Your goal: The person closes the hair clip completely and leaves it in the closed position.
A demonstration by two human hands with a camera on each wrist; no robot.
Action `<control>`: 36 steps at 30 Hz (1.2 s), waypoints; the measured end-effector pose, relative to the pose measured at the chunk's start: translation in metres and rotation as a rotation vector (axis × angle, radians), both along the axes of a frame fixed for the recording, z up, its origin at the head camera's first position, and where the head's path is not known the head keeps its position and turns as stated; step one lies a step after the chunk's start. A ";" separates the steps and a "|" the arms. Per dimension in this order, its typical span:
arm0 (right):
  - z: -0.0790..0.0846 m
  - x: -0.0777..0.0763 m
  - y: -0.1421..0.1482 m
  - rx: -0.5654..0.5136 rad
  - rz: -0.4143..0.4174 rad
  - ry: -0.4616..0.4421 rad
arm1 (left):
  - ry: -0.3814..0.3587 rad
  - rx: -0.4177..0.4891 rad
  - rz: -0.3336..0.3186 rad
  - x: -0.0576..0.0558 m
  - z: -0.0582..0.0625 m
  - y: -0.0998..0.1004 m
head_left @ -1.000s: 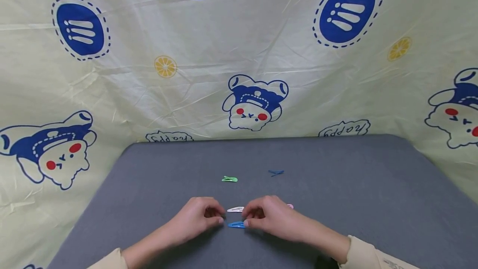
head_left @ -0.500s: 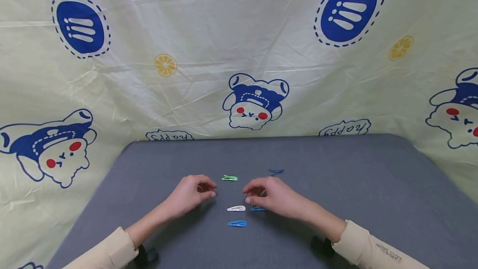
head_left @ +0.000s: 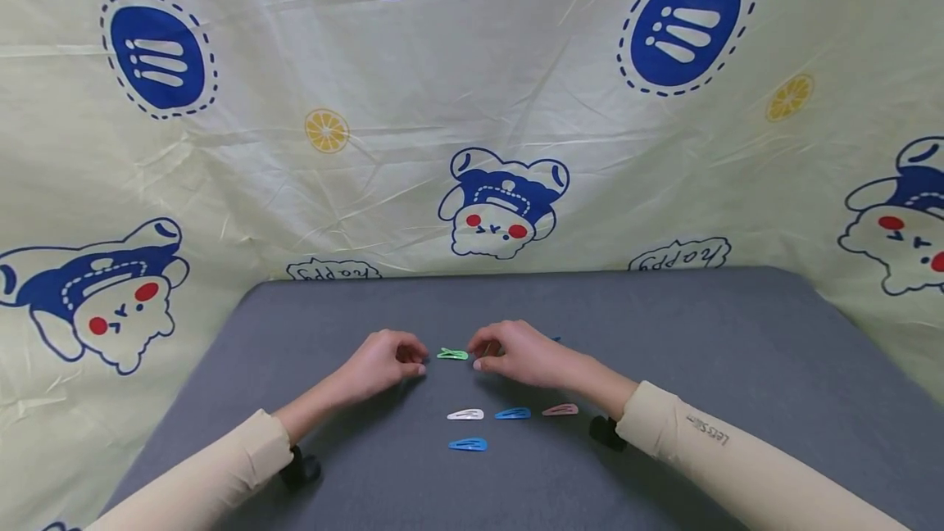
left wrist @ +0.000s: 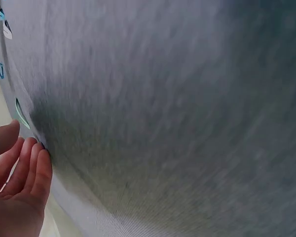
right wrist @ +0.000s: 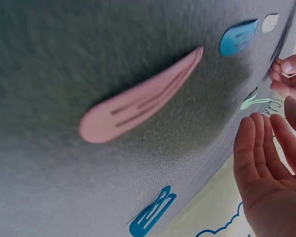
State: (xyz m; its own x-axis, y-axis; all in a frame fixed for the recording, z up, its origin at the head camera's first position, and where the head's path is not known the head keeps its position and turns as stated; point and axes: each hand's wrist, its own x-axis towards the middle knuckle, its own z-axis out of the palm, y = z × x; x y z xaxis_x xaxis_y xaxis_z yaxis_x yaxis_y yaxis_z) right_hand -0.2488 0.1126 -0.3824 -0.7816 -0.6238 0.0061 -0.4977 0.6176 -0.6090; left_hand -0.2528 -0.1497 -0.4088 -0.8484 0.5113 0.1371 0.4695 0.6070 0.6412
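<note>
A green snap hair clip lies on the grey table between my two hands, its parts splayed apart. To its left is my left hand, fingers loosely bent and holding nothing. My right hand hovers at the clip's right end; in the right wrist view its fingers are nearly straight and the palm holds nothing. Whether a fingertip touches the green clip I cannot tell. Behind the right hand a dark blue hair clip is mostly hidden in the head view; the right wrist view shows its splayed prongs.
Nearer me, a white clip, a blue clip and a pink clip lie in a row, looking flat. Another blue clip lies in front of the white one. A printed cloth hangs behind the table's far edge.
Both hands have moved away from the white and blue clips, forward to either side of the green clip. The row of clips, partly covered before, now shows fully.
</note>
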 end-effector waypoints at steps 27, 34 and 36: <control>-0.016 -0.043 -0.025 0.028 0.045 -0.075 | -0.316 0.079 -0.124 -0.038 0.002 -0.008; -0.017 -0.042 -0.028 0.063 0.013 -0.074 | -0.323 0.088 -0.129 -0.034 0.003 -0.009; -0.017 -0.042 -0.028 0.063 0.011 -0.069 | -0.319 0.089 -0.127 -0.033 0.003 -0.009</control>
State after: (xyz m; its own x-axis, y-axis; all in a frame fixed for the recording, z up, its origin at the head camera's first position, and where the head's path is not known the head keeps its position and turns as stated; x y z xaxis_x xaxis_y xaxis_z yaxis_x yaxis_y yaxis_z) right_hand -0.2907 0.0842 -0.3999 -0.7721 -0.6295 -0.0873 -0.4624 0.6506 -0.6024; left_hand -0.2859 -0.1589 -0.4061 -0.7862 0.6133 -0.0758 0.3048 0.4915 0.8158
